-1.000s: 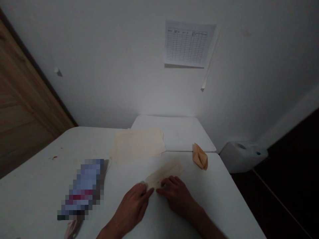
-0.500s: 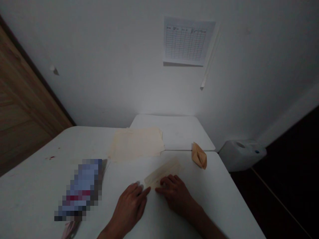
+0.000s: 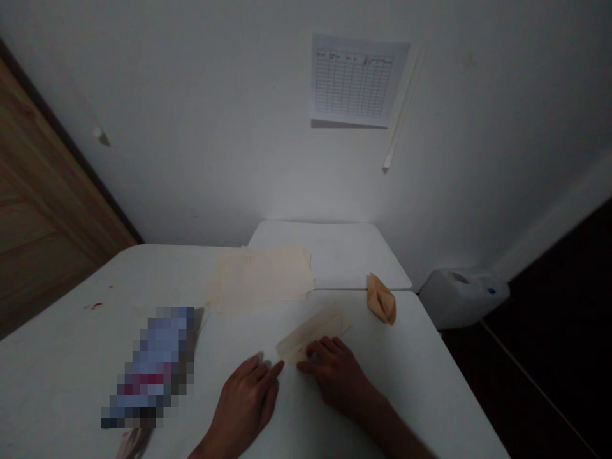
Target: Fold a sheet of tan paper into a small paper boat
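A folded cream paper strip (image 3: 313,331) lies on the white table (image 3: 406,376) in front of me. My right hand (image 3: 337,376) rests flat with its fingertips pressing the strip's near edge. My left hand (image 3: 245,401) lies flat on the table just left of the strip's near corner, fingers stretched toward it, holding nothing. A stack of cream sheets (image 3: 261,277) lies farther back. A folded tan paper boat (image 3: 381,298) stands at the right.
A pixelated blue and red object (image 3: 152,366) lies at my left. A second white table (image 3: 329,252) abuts the far edge against the wall. A printed chart (image 3: 356,80) hangs on the wall. A white container (image 3: 463,296) sits on the dark floor at right; a wooden door (image 3: 43,210) is at left.
My left hand has slid back a little toward me, off the strip's corner. My right hand stays on the strip.
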Tool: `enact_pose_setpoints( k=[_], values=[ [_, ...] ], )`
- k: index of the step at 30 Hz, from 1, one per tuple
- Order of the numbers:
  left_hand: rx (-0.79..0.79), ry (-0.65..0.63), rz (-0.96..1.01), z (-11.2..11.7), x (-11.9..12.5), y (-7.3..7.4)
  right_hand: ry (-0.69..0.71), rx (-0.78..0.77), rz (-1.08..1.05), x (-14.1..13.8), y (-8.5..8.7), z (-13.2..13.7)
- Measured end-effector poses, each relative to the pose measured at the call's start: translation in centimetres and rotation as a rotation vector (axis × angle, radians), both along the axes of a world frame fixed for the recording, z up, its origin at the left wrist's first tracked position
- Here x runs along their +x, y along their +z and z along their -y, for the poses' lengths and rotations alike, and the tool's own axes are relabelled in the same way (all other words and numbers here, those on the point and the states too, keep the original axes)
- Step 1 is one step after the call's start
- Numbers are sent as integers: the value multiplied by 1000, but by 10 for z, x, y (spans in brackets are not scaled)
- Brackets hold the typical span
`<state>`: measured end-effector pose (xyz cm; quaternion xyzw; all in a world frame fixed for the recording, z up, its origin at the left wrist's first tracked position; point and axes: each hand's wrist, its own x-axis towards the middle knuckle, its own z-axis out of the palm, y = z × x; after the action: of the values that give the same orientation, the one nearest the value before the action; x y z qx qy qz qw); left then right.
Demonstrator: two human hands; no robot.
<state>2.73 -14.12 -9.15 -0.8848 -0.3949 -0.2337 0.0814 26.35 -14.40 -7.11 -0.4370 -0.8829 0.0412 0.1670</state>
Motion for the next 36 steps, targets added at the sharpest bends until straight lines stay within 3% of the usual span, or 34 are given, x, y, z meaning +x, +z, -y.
enact_pose_setpoints(
  k=[12,31,36],
  values=[
    [21,19,-35,0,5,9,56,-68,133,-11,18,-2],
    [22,17,17,0,2,3,-33,-13,47,10,0,12],
    [17,-5,22,-2,0,5,-1,49,-134,22,-3,12]
  ],
)
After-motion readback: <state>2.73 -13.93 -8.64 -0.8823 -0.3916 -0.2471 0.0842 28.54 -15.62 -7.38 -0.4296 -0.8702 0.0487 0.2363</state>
